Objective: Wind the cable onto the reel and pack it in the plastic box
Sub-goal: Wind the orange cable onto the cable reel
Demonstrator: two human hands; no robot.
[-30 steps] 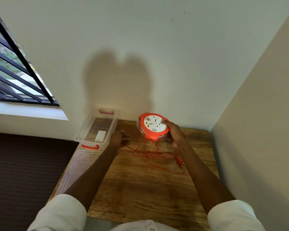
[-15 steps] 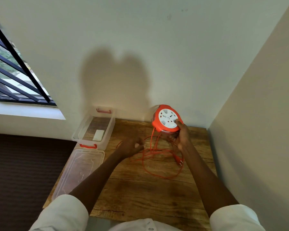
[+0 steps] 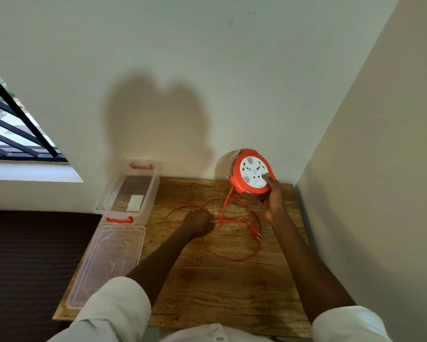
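My right hand (image 3: 272, 197) holds the orange cable reel (image 3: 251, 172) up near the table's back right corner, its white socket face tilted toward me and my thumb on that face. The orange cable (image 3: 232, 257) hangs from the reel and lies in loose loops on the wooden table (image 3: 219, 287), ending in a plug (image 3: 256, 234). My left hand (image 3: 199, 222) is curled round a stretch of cable at mid-table. The clear plastic box (image 3: 150, 193) with red latches stands open at the back left.
The box's clear lid (image 3: 106, 262) lies flat along the table's left edge, in front of the box. Walls close the table in at the back and right. A barred window is at the far left.
My right hand has carried the reel rightward and up toward the back corner. My left hand moved from beside the box to mid-table and closed on the cable.
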